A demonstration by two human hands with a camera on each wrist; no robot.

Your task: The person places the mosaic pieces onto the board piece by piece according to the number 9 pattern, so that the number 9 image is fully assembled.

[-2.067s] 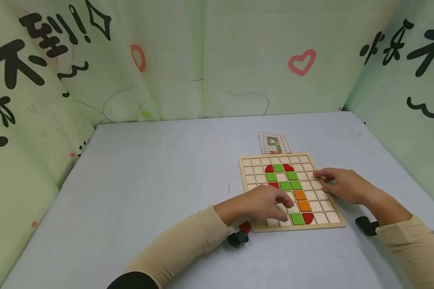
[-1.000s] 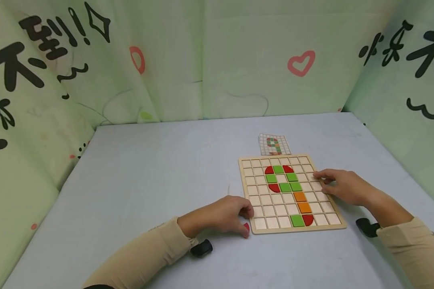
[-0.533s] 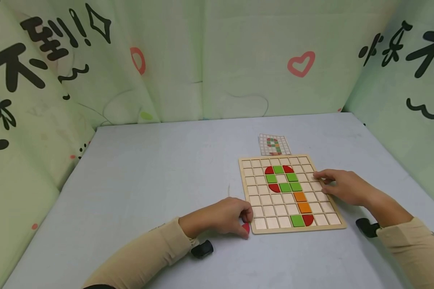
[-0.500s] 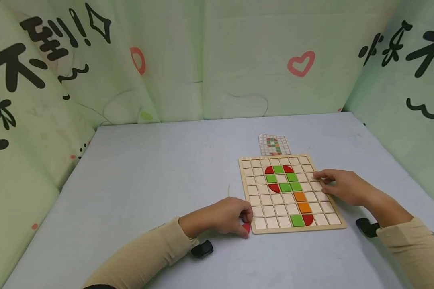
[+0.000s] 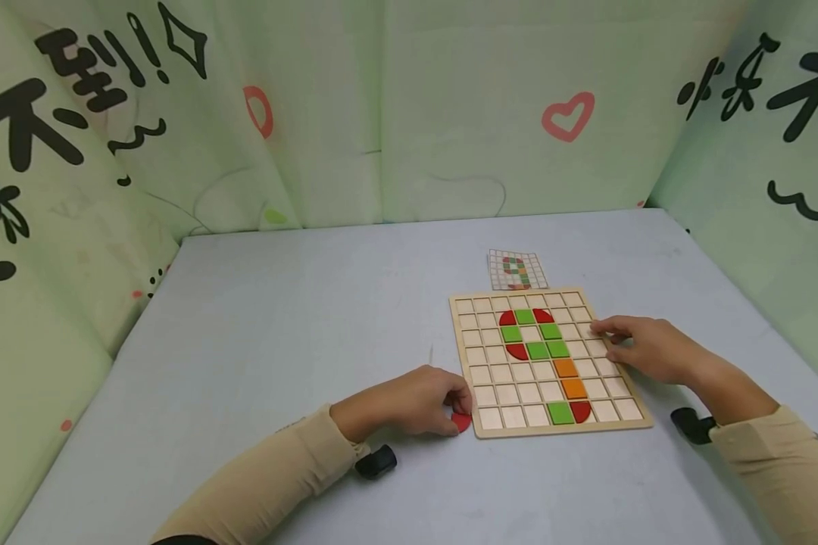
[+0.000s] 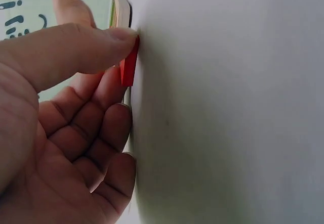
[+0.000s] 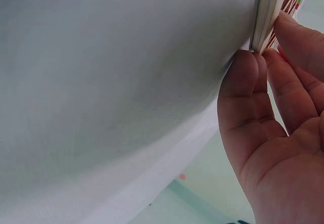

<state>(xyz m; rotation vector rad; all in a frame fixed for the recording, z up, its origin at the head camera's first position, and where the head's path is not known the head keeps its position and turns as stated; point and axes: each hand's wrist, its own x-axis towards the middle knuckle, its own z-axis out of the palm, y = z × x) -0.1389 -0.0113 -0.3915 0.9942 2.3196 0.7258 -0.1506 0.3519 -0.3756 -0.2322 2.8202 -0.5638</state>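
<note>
My left hand point(image 5: 416, 401) is beside the near left corner of a wooden grid board point(image 5: 511, 418). Its thumb and index finger pinch a rounded red tile point(image 5: 460, 421) low over the table; in the left wrist view the thumb tip covers part of the red tile point(image 6: 130, 66), and the other fingers curl below. On the board, red, green and orange tiles point(image 5: 566, 369) form a figure like a 9. At the board's right edge, my right hand point(image 5: 654, 348) holds the rim, thumb on top and fingers against the side, as the right wrist view shows.
Behind the board lies a small pattern card point(image 5: 518, 270) printed with a similar coloured figure on a grid. The white table point(image 5: 300, 318) is bordered by pale green curtains point(image 5: 327, 113). A black wrist camera point(image 5: 376, 462) hangs under the left cuff.
My left hand has moved from over the board's lower left cells back to the red tile beside the board, and its fingers have closed on it. The right hand keeps its place.
</note>
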